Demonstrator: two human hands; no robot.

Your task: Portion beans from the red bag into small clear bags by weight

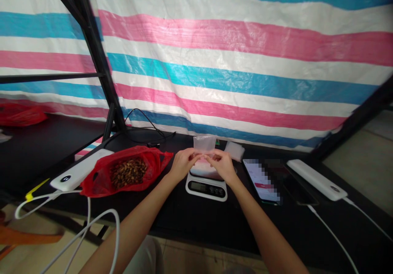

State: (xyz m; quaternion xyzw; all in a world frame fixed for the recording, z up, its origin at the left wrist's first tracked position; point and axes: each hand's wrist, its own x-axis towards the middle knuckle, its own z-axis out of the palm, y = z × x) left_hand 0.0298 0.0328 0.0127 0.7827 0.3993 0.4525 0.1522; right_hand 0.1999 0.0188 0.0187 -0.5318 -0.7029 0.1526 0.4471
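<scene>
Both hands meet above a white digital scale [206, 189] on the black table. Between them is a small clear plastic bag [204, 143], its upper part standing up past the fingers. My left hand [185, 162] pinches the bag's near edge from the left. From the right, my right hand [221, 164] pinches the same edge, the thumbs close together. The scale's display faces me, though its digits are too small to read. Left of my left hand lies an open red plastic bag [129, 150] with brown seed-like pieces [129, 174] in it.
More clear bags [234, 150] lie behind my right hand. A lit phone [262, 180], a dark phone [299, 190] and a white power bank [317, 179] are on the right. Another white device [80, 168] with white cables sits left. A striped sheet [233, 61] hangs behind the table.
</scene>
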